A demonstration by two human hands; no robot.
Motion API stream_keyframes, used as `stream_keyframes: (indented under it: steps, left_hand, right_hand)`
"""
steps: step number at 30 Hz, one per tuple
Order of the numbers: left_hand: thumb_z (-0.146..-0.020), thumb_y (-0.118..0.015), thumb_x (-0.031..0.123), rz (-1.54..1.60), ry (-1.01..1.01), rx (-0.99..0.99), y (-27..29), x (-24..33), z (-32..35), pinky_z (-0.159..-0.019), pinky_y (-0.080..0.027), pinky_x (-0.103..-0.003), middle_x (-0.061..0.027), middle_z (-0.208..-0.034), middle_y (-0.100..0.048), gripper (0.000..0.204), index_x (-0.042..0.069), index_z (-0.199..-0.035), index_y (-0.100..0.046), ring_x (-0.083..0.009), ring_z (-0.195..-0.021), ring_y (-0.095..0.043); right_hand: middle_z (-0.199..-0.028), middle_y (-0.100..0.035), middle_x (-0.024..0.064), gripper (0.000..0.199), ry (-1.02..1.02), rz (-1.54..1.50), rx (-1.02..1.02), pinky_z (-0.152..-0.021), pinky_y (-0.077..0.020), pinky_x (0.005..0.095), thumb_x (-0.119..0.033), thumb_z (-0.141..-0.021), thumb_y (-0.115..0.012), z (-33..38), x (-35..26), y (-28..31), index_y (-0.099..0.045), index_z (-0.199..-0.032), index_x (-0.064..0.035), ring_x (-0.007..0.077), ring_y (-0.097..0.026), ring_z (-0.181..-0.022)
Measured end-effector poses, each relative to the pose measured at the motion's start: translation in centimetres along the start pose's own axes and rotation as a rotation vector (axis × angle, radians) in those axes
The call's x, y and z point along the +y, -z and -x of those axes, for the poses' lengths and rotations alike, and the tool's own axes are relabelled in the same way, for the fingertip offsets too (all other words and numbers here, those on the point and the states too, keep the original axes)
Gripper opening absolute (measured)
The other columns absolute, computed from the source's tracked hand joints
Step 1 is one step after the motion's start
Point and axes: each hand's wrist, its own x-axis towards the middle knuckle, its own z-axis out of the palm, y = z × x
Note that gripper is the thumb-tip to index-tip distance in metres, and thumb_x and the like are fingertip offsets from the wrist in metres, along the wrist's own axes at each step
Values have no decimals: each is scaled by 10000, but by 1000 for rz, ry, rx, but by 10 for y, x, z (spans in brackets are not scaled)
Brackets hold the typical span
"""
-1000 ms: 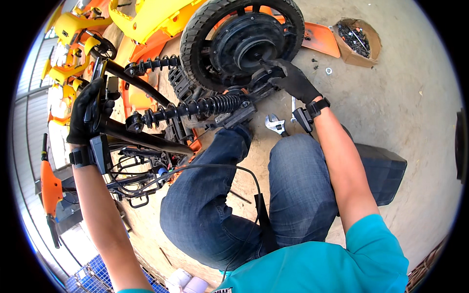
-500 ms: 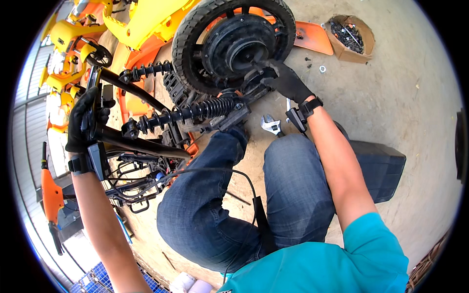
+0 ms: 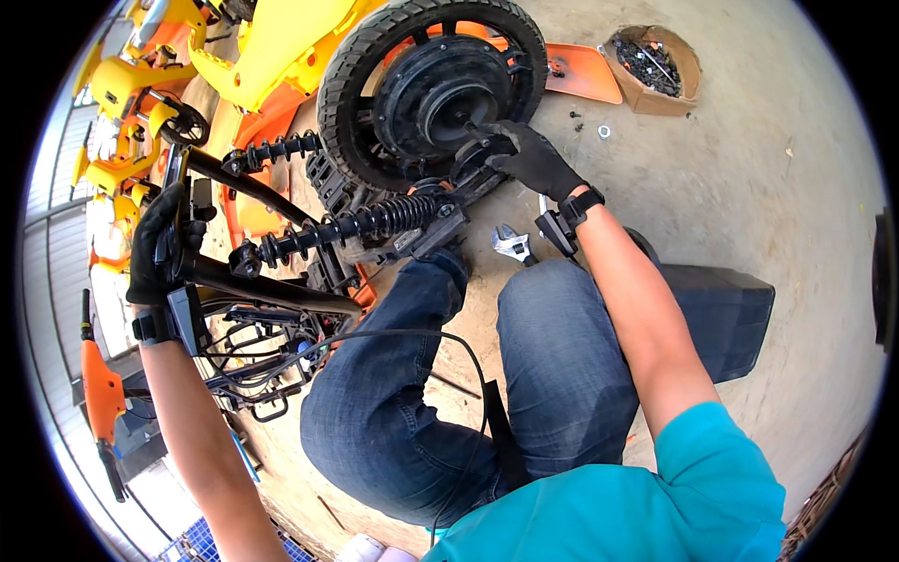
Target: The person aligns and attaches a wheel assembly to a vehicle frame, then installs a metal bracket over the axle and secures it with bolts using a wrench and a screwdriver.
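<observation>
Concrete floor (image 3: pixel 749 187) lay under a bare scooter frame (image 3: pixel 272 287) and its hub-motor wheel (image 3: pixel 440 98).
The right hand (image 3: pixel 541 164) bent its fingers narrowly over the swingarm (image 3: pixel 479 184) end, just beside the wheel; whether they gripped anything I could not tell. The left hand (image 3: pixel 155 248) was closed round the frame's far end, its palm hidden. Farther out, an adjustable wrench (image 3: pixel 512 244) disappeared behind the right knee (image 3: pixel 554 304), and a yellow body panel (image 3: pixel 281 51) was cut off above.

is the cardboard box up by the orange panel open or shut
Open: no flap covers the top of the cardboard box, and dark small parts show inside.
</observation>
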Motion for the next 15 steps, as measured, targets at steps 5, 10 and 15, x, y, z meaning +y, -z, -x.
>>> stream_keyframes:
  steps: [5, 10, 15]
  left_hand:
    - [-1000, -521, 265, 14, -23, 8, -1, -1, 0, -597, -577, -255, -253, -1055, -675, 410, 97, -1373, -505, -201, -733, -704]
    - [-1004, -517, 275, 11, -38, 5, -1, -2, -2, -601, -590, -270, -278, -1054, -668, 407, 98, -1370, -497, -219, -723, -714]
    - [-1004, -518, 281, -44, -113, 43, -1, -6, -3, -590, -589, -266, -274, -1057, -672, 402, 96, -1361, -506, -215, -715, -716]
  right_hand:
    - [-1290, -601, 158, 542, 38, 22, 60, -1041, -425, 373, -170, -783, -734, 2, 1, -2, -586, -1297, -81, 305, -567, -1203]
    - [-1261, -620, 164, 553, 28, -21, 52, -1026, -435, 378, -185, -787, -738, -1, 4, -4, -577, -1304, -74, 315, -578, -1187]
    - [-1343, -562, 186, 655, -58, 50, 34, -1070, -398, 367, -208, -801, -762, 3, -1, -1, -502, -1376, -31, 285, -529, -1260]
